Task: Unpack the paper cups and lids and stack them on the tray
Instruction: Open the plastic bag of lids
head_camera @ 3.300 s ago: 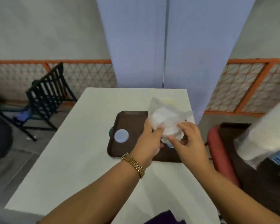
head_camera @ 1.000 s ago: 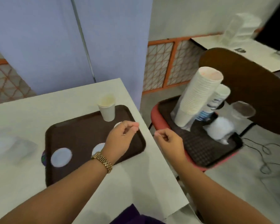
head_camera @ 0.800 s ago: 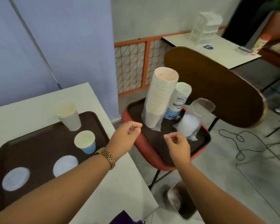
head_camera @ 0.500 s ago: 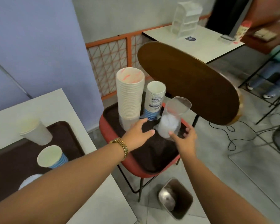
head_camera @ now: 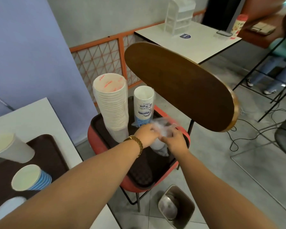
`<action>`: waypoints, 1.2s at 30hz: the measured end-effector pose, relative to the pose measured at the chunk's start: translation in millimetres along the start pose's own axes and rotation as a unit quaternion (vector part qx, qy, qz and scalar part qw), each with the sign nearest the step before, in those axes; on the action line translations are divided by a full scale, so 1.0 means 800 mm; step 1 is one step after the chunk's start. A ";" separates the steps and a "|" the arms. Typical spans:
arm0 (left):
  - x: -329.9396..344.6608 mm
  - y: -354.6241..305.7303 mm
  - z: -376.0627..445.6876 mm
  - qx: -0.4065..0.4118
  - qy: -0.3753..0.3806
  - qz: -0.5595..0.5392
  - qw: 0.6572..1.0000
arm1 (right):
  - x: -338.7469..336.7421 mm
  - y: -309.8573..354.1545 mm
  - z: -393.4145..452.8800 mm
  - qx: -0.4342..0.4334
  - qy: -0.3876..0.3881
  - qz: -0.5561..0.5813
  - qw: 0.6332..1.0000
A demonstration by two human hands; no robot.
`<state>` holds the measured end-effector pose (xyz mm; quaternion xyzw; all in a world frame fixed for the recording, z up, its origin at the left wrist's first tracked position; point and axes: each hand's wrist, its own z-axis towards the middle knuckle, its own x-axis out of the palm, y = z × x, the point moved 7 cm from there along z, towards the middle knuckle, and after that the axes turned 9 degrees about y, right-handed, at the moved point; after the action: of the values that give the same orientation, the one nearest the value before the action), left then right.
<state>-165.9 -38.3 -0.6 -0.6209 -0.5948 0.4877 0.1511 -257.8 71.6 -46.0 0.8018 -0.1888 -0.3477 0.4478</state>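
Both hands' (head_camera: 146, 133) (head_camera: 174, 140) grip is clamped on a crinkled clear lid sleeve (head_camera: 158, 146).

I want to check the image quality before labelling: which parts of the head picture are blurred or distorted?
Head view: the clear plastic bag between the left hand and right hand is smeared by motion; the tall cup stack is sharp; the white cup on the brown tray leans outward from wide-angle distortion; lighting is even, without strong glare.
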 end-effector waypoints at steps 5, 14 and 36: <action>-0.009 0.022 -0.031 0.003 -0.042 -0.049 0.998 | 0.015 0.006 -0.030 -0.026 -0.006 -0.003 1.000; -0.085 0.084 -0.184 0.043 -0.157 -0.175 0.971 | 0.119 0.094 -0.138 -0.122 0.102 0.047 0.986; -0.305 0.483 -0.665 -0.069 -0.505 -0.394 0.764 | 0.670 0.250 -0.447 -0.202 0.456 -0.043 0.866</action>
<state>525.3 -141.2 61.3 -0.0040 -0.8096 0.5859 -0.0359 371.7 -153.6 43.1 0.7701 0.1454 0.0072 0.6211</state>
